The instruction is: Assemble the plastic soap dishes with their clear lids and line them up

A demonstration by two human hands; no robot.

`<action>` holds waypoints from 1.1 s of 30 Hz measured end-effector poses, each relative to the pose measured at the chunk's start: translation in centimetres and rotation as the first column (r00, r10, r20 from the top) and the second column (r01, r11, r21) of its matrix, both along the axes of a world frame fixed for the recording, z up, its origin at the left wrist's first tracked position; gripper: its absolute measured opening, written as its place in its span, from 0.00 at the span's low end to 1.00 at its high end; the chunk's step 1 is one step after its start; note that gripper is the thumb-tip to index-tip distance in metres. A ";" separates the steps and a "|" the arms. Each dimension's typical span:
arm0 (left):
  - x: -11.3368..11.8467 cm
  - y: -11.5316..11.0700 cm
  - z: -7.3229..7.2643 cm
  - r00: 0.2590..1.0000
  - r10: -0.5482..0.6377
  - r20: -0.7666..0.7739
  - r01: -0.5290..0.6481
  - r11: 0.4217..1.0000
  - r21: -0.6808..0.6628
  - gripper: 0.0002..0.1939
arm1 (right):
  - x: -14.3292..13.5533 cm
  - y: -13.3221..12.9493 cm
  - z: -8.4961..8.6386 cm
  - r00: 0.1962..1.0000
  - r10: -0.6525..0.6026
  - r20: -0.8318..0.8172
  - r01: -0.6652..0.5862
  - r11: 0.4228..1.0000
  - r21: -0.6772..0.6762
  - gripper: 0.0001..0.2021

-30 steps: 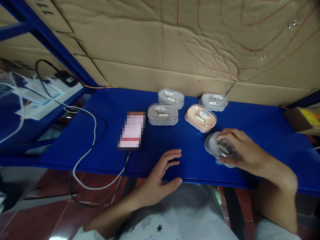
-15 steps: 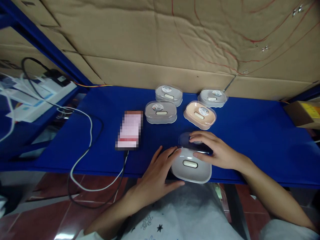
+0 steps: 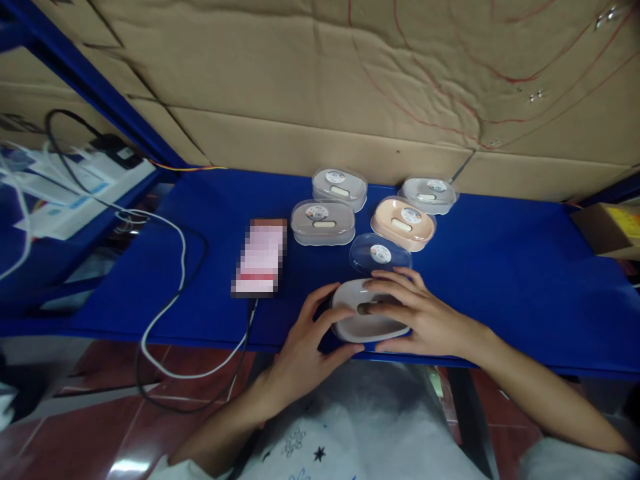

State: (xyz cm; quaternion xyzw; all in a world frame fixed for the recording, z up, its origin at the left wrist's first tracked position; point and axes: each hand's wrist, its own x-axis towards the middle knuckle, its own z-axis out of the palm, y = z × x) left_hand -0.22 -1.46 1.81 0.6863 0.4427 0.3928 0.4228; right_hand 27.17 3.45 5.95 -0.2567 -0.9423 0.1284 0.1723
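Left hand (image 3: 313, 337) and right hand (image 3: 430, 321) grasp grey box (image 3: 367, 328) by both ends (clear cover (image 3: 381, 255) just beyond it); uneven pressure could skid it off blue table (image 3: 500, 273).

Legible text: none | round labels (image 3: 411, 215) on boxes (image 3: 403, 230), loose lid (image 3: 367, 253): too small | marking (image 3: 20, 123) on left cardboard (image 3: 31, 87): blurred

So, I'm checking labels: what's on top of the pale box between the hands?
The left hand and right hand overlap the pale box; no label shows, but its middle is covered.
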 end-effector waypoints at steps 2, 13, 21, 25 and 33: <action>0.2 0.0 -0.1 0.999 0.021 0.045 -0.019 0.999 -0.041 0.31 | -0.2 0.2 -0.4 0.999 0.007 -0.042 -0.008 0.999 -0.043 0.25; -0.2 -0.5 -0.8 0.988 -0.113 -0.102 0.117 0.993 0.034 0.44 | 0.1 1.1 -0.5 0.963 -0.191 -0.187 0.188 0.981 -0.035 0.22; -1.5 -0.2 0.6 0.871 -0.399 -0.285 0.450 0.882 0.139 0.11 | -0.7 0.5 -1.4 0.982 -0.168 -0.082 0.167 0.986 -0.013 0.21; -2.4 -1.0 2.4 0.848 -0.432 -0.308 0.499 0.847 0.185 0.09 | -0.7 0.5 -1.4 0.982 -0.169 -0.078 0.168 0.985 -0.029 0.24; -3.4 -1.2 3.2 0.920 -0.376 -0.110 0.390 0.854 0.345 0.13 | -0.4 0.5 -1.1 0.977 -0.119 -0.177 0.103 0.990 -0.097 0.21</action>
